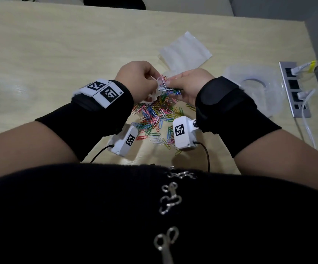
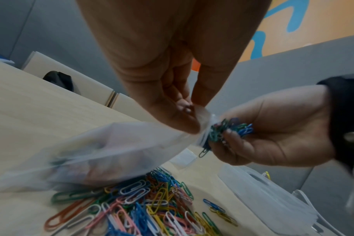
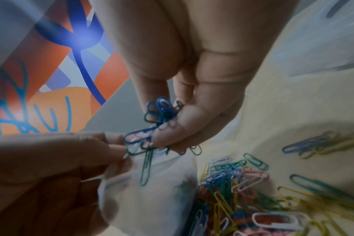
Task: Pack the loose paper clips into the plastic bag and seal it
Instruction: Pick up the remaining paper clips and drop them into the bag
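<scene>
My left hand (image 1: 146,80) pinches the mouth of a small clear plastic bag (image 2: 103,151) and holds it above the table; the bag hangs down and left. My right hand (image 1: 181,86) grips a bunch of blue and green paper clips (image 2: 228,129) right at the bag's opening. One green clip (image 3: 147,167) dangles down at the bag mouth. A pile of coloured paper clips (image 1: 156,117) lies on the wooden table (image 1: 59,54) below both hands. In the right wrist view the right hand (image 3: 168,127) holds the paper clips (image 3: 160,111) next to the left hand's fingers (image 3: 111,143).
A second flat clear bag (image 1: 184,50) lies beyond the hands. A clear plastic sheet or container (image 1: 255,86) sits to the right. A socket strip (image 1: 293,88) with plugged cables is set in the table at the far right.
</scene>
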Available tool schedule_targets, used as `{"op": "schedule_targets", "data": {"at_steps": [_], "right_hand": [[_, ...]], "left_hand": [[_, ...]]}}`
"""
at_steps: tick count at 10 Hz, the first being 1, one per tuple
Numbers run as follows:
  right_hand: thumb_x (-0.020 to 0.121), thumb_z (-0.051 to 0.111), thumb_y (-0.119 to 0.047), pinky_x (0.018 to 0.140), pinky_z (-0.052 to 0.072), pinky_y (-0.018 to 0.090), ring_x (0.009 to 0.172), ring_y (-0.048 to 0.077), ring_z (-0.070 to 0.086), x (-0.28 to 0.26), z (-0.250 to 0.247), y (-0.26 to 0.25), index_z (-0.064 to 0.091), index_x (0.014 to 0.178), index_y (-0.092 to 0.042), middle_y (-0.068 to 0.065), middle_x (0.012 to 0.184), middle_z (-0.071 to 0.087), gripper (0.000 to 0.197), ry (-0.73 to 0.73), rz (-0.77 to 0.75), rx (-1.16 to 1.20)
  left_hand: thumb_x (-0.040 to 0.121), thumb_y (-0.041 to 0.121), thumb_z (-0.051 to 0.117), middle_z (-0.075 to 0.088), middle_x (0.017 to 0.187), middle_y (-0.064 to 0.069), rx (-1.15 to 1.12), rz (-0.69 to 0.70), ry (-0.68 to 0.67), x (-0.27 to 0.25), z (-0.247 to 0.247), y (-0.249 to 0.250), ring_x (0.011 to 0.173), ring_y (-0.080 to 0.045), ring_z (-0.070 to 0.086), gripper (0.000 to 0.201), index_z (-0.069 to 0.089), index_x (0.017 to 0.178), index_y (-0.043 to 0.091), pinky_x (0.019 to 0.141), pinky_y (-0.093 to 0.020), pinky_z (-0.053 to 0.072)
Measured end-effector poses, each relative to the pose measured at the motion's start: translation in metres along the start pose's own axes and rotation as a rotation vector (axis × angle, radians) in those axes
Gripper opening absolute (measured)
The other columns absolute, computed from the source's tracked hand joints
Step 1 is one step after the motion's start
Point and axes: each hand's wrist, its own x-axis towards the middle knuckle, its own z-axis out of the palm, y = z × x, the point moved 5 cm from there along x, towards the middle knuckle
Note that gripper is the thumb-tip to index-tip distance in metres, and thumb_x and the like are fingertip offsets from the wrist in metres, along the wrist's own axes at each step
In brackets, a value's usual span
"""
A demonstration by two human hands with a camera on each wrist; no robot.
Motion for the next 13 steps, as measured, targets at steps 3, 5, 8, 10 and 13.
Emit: {"op": "schedule_targets", "data": {"at_steps": [3,5,8,10,13], "right_hand": [[0.095,0.054,-0.026,0.076,0.049,0.025,0.095,0.028,0.065,-0.026,0.003,-0.025,0.055,0.128,-0.008,0.010,0.102,0.066,0.037,0.054,0.002,-0.381],[0.088,0.059,-0.009,0.070,0.057,0.024,0.095,0.026,0.068,-0.007,0.000,-0.018,0.054,0.089,-0.012,0.006,0.091,0.061,0.005,0.129,0.052,-0.040],[0.091,0.047,-0.006,0.064,0.053,0.027,0.078,0.021,0.061,0.001,0.008,-0.016,0.051,0.086,-0.013,0.009,0.096,0.056,0.010,0.029,0.072,-0.079],[0.085,0.051,-0.004,0.077,0.060,0.041,0.090,0.028,0.067,-0.005,0.010,-0.030,0.052,0.088,-0.023,0.008,0.105,0.064,0.019,0.124,-0.153,-0.443],[0.057,0.082,-0.048,0.078,0.052,0.035,0.091,0.031,0.060,-0.032,-0.010,0.040,0.048,0.111,-0.010,0.010,0.097,0.058,0.075,0.123,0.186,-1.016]], "left_hand": [[0.085,0.010,0.059,0.065,0.074,-0.001,0.055,0.032,-0.023,-0.003,0.008,0.006,0.069,-0.032,0.072,0.022,0.058,0.073,0.029,0.071,-0.048,0.061],[0.084,0.011,0.060,0.069,0.082,-0.006,0.066,0.038,-0.012,-0.002,0.008,0.007,0.073,-0.032,0.072,0.013,0.061,0.081,0.023,0.075,-0.047,0.060],[0.080,0.006,0.054,0.068,0.076,-0.005,0.034,0.010,0.003,-0.002,0.006,0.006,0.073,-0.033,0.072,0.023,0.060,0.075,0.027,0.075,-0.048,0.060],[0.075,0.012,0.053,0.069,0.075,-0.006,0.032,0.009,0.016,0.000,0.005,0.004,0.071,-0.034,0.071,0.018,0.062,0.075,0.027,0.074,-0.049,0.060],[0.077,0.011,0.051,0.061,0.063,-0.002,0.007,-0.040,0.209,0.008,-0.032,-0.006,0.054,-0.023,0.058,0.019,0.062,0.071,0.025,0.074,-0.048,0.061]]}}
